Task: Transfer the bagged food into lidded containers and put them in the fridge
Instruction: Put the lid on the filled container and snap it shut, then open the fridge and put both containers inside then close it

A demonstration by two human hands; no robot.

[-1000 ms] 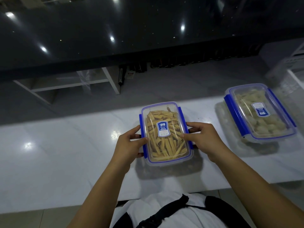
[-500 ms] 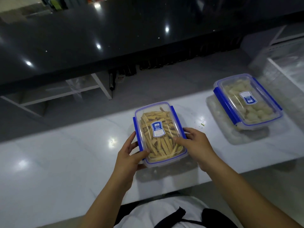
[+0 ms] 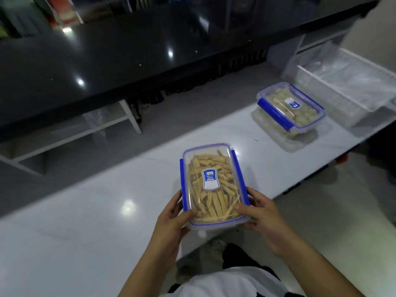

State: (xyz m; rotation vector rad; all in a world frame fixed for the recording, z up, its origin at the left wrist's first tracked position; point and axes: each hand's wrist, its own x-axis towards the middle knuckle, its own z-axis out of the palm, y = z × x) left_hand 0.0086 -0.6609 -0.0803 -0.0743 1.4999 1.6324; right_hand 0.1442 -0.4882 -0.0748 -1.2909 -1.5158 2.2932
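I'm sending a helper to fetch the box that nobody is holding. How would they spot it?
On the white counter, look toward the far right end, beside the clear bin. The lidded box there holds pale round pieces. The box of yellow strips is in the person's hands, near the counter's front edge.

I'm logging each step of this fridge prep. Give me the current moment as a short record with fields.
held item: container of yellow strips, lid on, blue side clips down
left hand: left hand grips its near left corner, thumb on the lid
right hand: right hand grips its near right corner, thumb on the lid
second item: container of pale balls, lidded, on the white counter, far right
beside it: clear bin
fridge: not in view
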